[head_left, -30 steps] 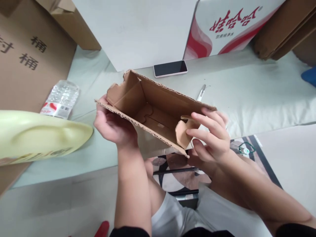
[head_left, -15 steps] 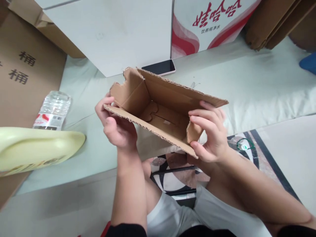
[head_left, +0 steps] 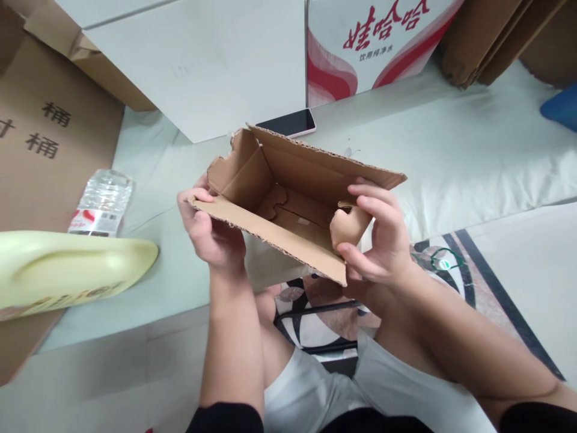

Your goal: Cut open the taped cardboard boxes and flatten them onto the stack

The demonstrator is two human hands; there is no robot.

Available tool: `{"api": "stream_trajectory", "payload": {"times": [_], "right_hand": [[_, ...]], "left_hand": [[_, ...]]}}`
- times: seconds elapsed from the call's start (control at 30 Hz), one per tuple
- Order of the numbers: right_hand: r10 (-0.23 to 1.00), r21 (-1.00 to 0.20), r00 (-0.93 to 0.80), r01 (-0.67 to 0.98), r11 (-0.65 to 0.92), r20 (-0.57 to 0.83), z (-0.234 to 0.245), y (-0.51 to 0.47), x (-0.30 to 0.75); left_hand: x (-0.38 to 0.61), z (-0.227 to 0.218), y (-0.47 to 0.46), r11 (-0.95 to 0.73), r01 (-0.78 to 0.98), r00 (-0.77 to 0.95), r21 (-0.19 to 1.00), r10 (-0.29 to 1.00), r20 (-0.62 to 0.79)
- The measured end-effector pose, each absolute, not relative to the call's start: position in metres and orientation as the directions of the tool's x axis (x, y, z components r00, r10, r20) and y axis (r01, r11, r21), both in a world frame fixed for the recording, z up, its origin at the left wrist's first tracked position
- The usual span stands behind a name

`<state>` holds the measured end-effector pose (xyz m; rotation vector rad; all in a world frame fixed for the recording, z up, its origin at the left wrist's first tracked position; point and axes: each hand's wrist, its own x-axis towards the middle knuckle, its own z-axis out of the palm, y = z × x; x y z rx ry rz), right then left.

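Pale bedding behind, phone and bottle lying on it, and the open box is up in mid-air, left hand clamped on its near wall, right hand pinching the end flap mid-fold, which I'd guess wants a firm push inward.

A dark-screened phone lies flat on a pale green sheet, just in front of a tall white box. Beside that box stands a red-and-white carton printed with red characters, and to its right leans a stack of flat brown cardboard. A blue object shows at the right edge. On the left, a clear water bottle lies on its side against a large brown carton with black characters. A pale yellow object juts in from the left edge. A small green ring rests on the patterned floor
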<state>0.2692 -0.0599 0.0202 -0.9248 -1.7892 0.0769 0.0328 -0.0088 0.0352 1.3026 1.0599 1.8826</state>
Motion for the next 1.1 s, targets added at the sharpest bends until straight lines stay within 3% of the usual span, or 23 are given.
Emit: {"api": "stream_trajectory", "payload": {"times": [0.17, 0.4, 0.63, 0.8, 0.93, 1.1], "right_hand": [[0.611, -0.425, -0.158, 0.585, 0.691, 0.776, 0.023, -0.059, 0.268], [0.654, -0.422, -0.199, 0.622, 0.660, 0.730, 0.026, -0.063, 0.266], [0.508, -0.463, 0.160, 0.692, 0.553, 0.846, 0.010, -0.062, 0.265], [0.676, -0.582, 0.099, 0.608, 0.540, 0.730, 0.011, -0.059, 0.268], [0.709, -0.558, -0.001, 0.617, 0.555, 0.705, 0.015, -0.061, 0.270], [0.764, -0.569, -0.017, 0.656, 0.495, 0.645, 0.013, -0.061, 0.275]], "left_hand": [[0.033, 0.032, -0.009, -0.515, 0.035, -0.330, 0.857, 0.803, 0.496], [0.031, 0.025, -0.009, -0.542, 0.008, -0.332, 0.841, 0.792, 0.513], [0.032, 0.023, -0.009, -0.563, 0.003, -0.369, 0.827, 0.768, 0.524], [0.031, 0.024, -0.009, -0.524, 0.017, -0.338, 0.852, 0.799, 0.498], [0.033, 0.027, -0.009, -0.559, -0.048, -0.330, 0.828, 0.791, 0.515], [0.035, 0.030, -0.011, -0.501, 0.103, -0.352, 0.859, 0.790, 0.502]]}}
